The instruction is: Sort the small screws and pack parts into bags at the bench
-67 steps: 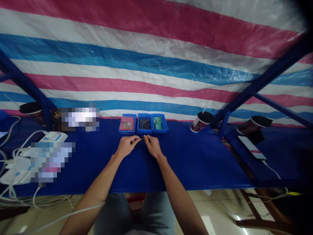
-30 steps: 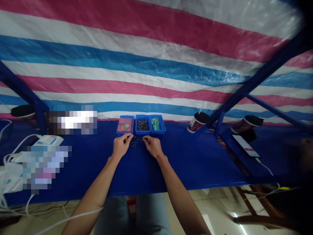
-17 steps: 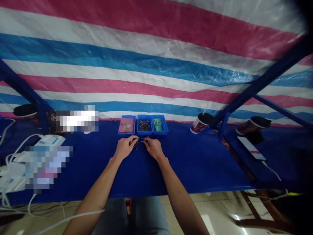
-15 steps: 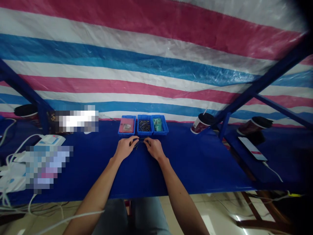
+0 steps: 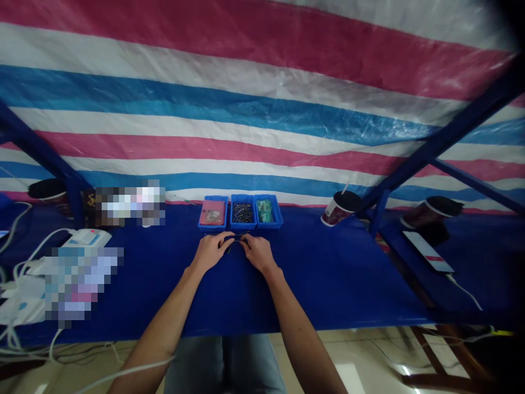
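My left hand [image 5: 210, 251] and my right hand [image 5: 258, 253] are close together over the blue table [image 5: 328, 273], just in front of three small blue bins. Both hands are closed in a pinch, thumb and forefinger facing across a narrow gap. A thin dark screw-like piece [image 5: 237, 241] spans the gap between the fingertips; its exact kind is too small to make out. Similar thin pieces [image 5: 229, 249] lie just below it. The middle bin [image 5: 243, 225] holds many dark, thin, screw-like pieces. A pink packet [image 5: 213, 210] fills the left bin, and green packets [image 5: 264, 209] fill the right one.
A lidded cup with a straw [image 5: 339, 209] stands at the back right, near a blue frame post. White power strips and cables [image 5: 24, 298] crowd the left side. Farther right are a phone [image 5: 429, 250] on a cable and another cup [image 5: 430, 212]. Striped sheeting hangs behind.
The camera view has shifted slightly. Both hands stay pinched in front of the bins, and the fingertips have shifted only a little around the thin dark piece.
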Demonstrator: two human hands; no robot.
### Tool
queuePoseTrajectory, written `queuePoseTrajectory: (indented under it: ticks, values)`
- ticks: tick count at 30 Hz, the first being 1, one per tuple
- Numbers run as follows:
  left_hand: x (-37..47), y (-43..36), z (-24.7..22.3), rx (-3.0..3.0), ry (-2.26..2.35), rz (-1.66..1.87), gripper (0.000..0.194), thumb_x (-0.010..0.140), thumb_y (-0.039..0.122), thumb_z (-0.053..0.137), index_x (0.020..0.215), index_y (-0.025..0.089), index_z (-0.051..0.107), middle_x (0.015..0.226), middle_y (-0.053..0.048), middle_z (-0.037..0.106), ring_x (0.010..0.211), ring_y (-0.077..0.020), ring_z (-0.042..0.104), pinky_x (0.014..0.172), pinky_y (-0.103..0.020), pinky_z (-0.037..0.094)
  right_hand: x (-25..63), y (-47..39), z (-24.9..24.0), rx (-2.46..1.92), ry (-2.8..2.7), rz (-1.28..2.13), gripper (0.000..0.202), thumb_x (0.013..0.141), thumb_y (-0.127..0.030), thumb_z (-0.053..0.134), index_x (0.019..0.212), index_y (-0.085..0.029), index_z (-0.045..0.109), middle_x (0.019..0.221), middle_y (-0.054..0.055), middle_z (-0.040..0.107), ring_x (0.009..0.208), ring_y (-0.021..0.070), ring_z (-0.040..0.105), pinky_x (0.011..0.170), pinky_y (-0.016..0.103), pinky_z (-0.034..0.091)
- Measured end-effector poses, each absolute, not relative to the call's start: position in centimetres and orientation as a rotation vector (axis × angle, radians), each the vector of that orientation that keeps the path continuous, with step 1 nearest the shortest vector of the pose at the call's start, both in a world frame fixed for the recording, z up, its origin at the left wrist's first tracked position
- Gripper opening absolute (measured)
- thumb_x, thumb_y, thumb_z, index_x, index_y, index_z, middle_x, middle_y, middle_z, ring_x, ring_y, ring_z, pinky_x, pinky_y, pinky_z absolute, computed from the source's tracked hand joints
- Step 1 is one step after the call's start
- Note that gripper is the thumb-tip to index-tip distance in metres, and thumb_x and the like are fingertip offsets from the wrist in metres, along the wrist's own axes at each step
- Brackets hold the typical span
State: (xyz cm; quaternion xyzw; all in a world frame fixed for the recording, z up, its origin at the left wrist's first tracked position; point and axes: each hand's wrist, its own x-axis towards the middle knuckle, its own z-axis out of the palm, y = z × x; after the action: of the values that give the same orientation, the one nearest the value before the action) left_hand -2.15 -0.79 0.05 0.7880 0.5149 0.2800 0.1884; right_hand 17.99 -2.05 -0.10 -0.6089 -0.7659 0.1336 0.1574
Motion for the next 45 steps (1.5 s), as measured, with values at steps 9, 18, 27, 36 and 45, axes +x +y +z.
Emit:
queuePoseTrajectory:
  ticks: [9,18,27,36,45]
  values:
    - [-1.9,-0.7,0.3,2.226,1.413,0.768,0.031,0.096,0.042,0.055,0.117,0.026,0.072,0.065,0.002,0.068,0.058,-0.0127,0.061,0.062,-0.022,0.039,18.4,-2.0,-0.4,-1.588,-2.117,0.441,0.017,0.099,-0.032,0.053,0.103,-0.025,0.068,0.085,0.003,0.074,0.077,0.0177,0.068,0.067,0.024,0.038]
    - [-2.1,-0.8,-0.4,2.274,1.264,0.835,0.03,0.096,0.042,0.056,0.107,0.022,0.076,0.067,0.0,0.07,0.057,-0.0113,0.059,0.062,-0.021,0.04,18.2,-2.2,-0.7,-1.306,-1.842,0.655,0.026,0.097,-0.041,0.056,0.092,-0.02,0.07,0.055,-0.005,0.048,0.05,0.0115,0.044,0.055,0.025,0.031]
    - [-2.3,-1.0,0.1,2.248,1.207,0.925,0.028,0.098,0.038,0.054,0.103,0.021,0.076,0.079,-0.003,0.075,0.063,-0.0128,0.064,0.063,-0.022,0.043,17.6,-2.6,-0.3,-1.244,-1.845,0.662,0.025,0.097,-0.04,0.056,0.096,-0.021,0.071,0.065,-0.001,0.061,0.055,0.0132,0.052,0.057,0.024,0.038]
    - [-2.2,-0.8,-0.4,2.243,1.219,0.931,0.026,0.098,0.037,0.054,0.103,0.022,0.074,0.081,-0.002,0.075,0.061,-0.0124,0.062,0.064,-0.022,0.044,17.5,-2.8,0.0,-1.1,-1.832,0.515,0.02,0.098,-0.029,0.054,0.102,-0.022,0.072,0.099,0.007,0.068,0.086,0.0174,0.066,0.076,0.027,0.051]
    - [-2.2,-1.1,0.0,2.265,1.198,0.927,0.026,0.098,0.036,0.053,0.103,0.022,0.076,0.093,-0.004,0.078,0.076,-0.0163,0.071,0.071,-0.024,0.049,17.5,-3.1,0.2,-1.127,-1.922,0.491,0.021,0.101,-0.029,0.048,0.104,-0.022,0.068,0.1,0.006,0.067,0.088,0.0167,0.065,0.082,0.027,0.049]
